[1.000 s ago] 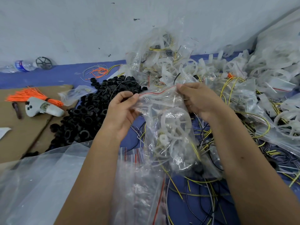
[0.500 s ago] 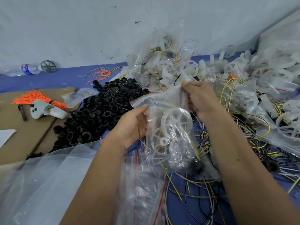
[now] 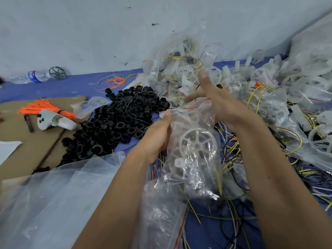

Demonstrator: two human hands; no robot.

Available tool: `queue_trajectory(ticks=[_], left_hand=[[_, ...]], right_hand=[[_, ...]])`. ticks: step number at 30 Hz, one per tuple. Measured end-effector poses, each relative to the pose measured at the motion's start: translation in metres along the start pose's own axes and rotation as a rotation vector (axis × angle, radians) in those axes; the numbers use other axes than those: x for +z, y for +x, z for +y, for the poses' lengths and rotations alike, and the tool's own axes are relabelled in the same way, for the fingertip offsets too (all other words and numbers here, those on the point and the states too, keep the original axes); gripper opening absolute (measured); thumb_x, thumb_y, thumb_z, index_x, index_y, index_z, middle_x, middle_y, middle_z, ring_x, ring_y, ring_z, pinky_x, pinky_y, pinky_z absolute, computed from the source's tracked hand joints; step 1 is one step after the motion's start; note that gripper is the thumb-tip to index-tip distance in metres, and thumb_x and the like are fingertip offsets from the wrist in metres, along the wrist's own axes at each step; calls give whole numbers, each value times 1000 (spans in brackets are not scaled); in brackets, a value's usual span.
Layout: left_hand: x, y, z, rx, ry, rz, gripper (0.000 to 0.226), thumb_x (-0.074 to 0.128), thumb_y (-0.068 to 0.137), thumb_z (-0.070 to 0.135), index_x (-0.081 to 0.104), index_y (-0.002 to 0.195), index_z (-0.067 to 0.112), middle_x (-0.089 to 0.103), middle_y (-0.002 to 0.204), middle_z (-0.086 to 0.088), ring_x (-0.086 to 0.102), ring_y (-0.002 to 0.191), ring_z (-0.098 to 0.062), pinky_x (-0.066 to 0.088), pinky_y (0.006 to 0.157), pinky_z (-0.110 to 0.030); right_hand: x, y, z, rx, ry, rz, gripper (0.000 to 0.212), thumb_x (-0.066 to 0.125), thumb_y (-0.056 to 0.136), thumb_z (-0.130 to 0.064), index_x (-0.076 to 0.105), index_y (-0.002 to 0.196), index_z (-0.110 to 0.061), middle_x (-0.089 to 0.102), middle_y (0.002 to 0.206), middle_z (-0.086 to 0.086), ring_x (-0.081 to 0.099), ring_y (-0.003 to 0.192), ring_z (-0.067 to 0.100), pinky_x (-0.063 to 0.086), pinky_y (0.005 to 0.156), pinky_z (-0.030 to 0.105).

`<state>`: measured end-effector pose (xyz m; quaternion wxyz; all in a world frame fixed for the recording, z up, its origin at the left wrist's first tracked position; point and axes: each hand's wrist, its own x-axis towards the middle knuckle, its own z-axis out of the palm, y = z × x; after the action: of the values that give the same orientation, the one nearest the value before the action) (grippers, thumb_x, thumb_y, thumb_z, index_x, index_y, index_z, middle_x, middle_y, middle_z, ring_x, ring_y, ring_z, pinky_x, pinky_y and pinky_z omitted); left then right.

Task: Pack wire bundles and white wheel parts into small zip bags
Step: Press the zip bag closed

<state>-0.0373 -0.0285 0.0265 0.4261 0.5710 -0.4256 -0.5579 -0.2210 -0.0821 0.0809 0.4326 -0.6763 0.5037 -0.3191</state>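
Bottle [image 3: 36,76]: lies far left against the wall, well apart from our work.
Controller [image 3: 55,121]: white, on the cardboard beside an orange wire bundle [image 3: 48,108].
Rings [image 3: 116,121]: a black heap just left of our hands.
Left hand [image 3: 158,135]: we hold the left edge of the bag, thumb up along the film near the seal. The fingers lie behind the plastic, so we cannot tell how tightly they close; we judge it a light pinch.
Bag [image 3: 194,159]: hangs in the air between our hands, mouth up, its red zip line at the top. It carries a wheel [image 3: 197,142] and some wire lower down.
Handling: the film is thin, soft and slippery. The load is light, and the rigid wheel pulls the bag downward. We advise taking hold at the zip strip, which is the stiffest part, not at the loose film.
Position to grip: the wheel sits below and to the right of the left thumb, inside the bag.
Right hand [image 3: 215,101]: fingers spread and straight, holding nothing, its palm near the bag's top right corner.
Pile [image 3: 287,90]: filled bags, wheels and yellow wire, at right.
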Motion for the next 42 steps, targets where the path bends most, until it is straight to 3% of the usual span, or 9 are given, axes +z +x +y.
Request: queue_trajectory(ticks=[4, 9, 16, 22, 27, 32, 35, 39, 42], left_hand=[[6, 1, -2, 74, -84, 78, 75, 34, 101, 66, 62, 125, 0, 64, 116, -31, 54, 102, -27, 46, 104, -56], [7, 3, -1, 85, -43, 10, 79, 39, 98, 70, 54, 141, 5, 65, 130, -21, 63, 118, -38, 46, 110, -56], [-2, 0, -13, 92, 44, -246, 60, 84, 62, 62, 67, 107, 26, 78, 98, 7, 71, 90, -14, 55, 79, -34], [-16, -1, -14, 129, -11, -451, 16, 77, 80, 17, 80, 92, 27, 78, 89, 4, 74, 75, -11, 56, 59, -21], [-35, -7, -13, 61, 156, -543, 29, 74, 77, 11, 75, 107, 8, 70, 96, -9, 66, 86, -24, 54, 65, -30], [-29, 4, -10, 141, -60, -213, 62, 82, 73, 48, 71, 120, 9, 70, 113, -17, 59, 97, -29, 54, 85, -43], [-24, 11, -9, 286, -37, -21, 8, 74, 92, 29, 81, 95, 27, 78, 101, -7, 71, 87, -19, 59, 76, -35], [-37, 17, -13, 232, -119, 106, 22, 68, 95, 12, 80, 79, 20, 76, 84, -5, 70, 73, -19, 60, 62, -33], [-45, 17, -9, 222, -206, 119, 14, 65, 96, 13, 73, 86, 6, 74, 86, -16, 72, 69, -25, 58, 56, -32]], right_hand=[[1, -2, 0, -45, -243, -128, 46, 65, 90, -59, 71, 68, -20, 50, 68, 1, 46, 61, 14, 38, 57, 26], [-1, 2, -8, -96, -473, -72, 7, 70, 85, -9, 77, 84, -6, 74, 78, 14, 66, 71, 36, 54, 66, 41], [-6, 1, -10, -146, -404, 20, 17, 86, 78, -36, 75, 71, -24, 75, 68, -8, 73, 73, 14, 56, 77, 31], [-4, 6, -8, -213, -265, 193, 10, 83, 83, -20, 76, 77, -15, 72, 65, 6, 55, 48, 7, 41, 55, 24], [5, 4, -1, -176, -385, 51, 33, 71, 92, -13, 68, 60, -20, 66, 52, -6, 58, 47, 2, 43, 55, 14], [15, 7, 0, -151, -404, -115, 35, 59, 101, -17, 70, 69, -10, 64, 53, -4, 49, 42, 2, 39, 51, 17], [14, 6, 0, -165, -377, -69, 53, 48, 106, -37, 57, 66, -3, 46, 56, -4, 41, 51, 8, 32, 55, 28], [0, 3, 3, -17, -256, 1, 61, 50, 96, -63, 75, 97, -7, 74, 94, 13, 73, 86, 28, 59, 79, 43], [-10, -1, 9, 83, -152, -135, 40, 69, 92, -42, 74, 99, -3, 77, 82, 14, 76, 70, 26, 63, 61, 35]])
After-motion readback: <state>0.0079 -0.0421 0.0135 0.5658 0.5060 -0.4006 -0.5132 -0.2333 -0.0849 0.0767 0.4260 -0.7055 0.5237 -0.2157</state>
